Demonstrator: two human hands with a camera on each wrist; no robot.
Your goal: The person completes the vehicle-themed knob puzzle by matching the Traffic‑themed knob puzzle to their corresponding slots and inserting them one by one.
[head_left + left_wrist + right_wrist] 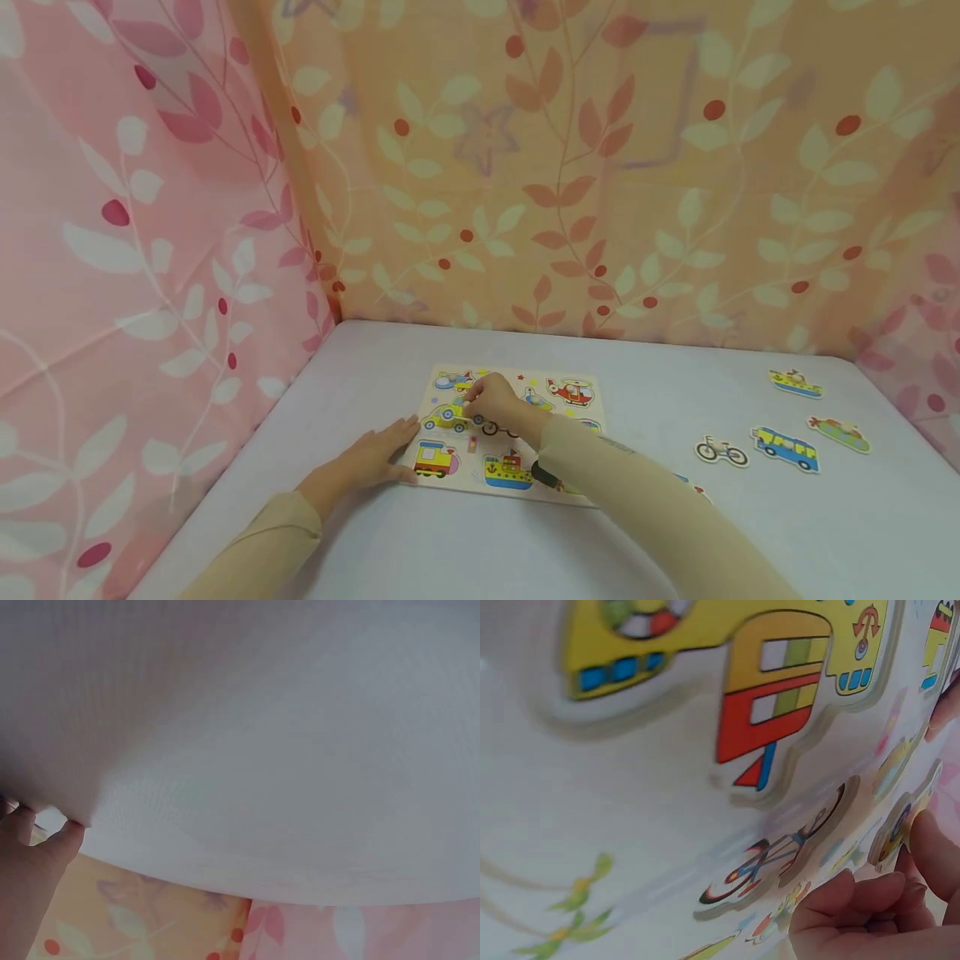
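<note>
A wooden vehicle puzzle board (pixel 465 479) lies on the table. My right hand (pixel 498 404) is over its left half and pinches a small wheeled car puzzle piece (pixel 452 412) between thumb and fingers. The piece overlaps the yellow-green car picture (pixel 433 423) on the board. In the right wrist view, the held puzzle piece (pixel 894 834) is tilted close over the board, partly covered by the fingers. With fingers extended, my left hand (pixel 378 454) rests at the board's left edge; only part of this hand (pixel 45 855) shows in the left wrist view.
To the right of the board lie several loose pieces: a bicycle (pixel 722 452), a blue bus (pixel 786 448), a green one (pixel 840 434) and a boat (pixel 797 383). Another piece (pixel 693 486) is partly behind the right sleeve. Patterned curtains (pixel 480 167) stand behind and beside the table.
</note>
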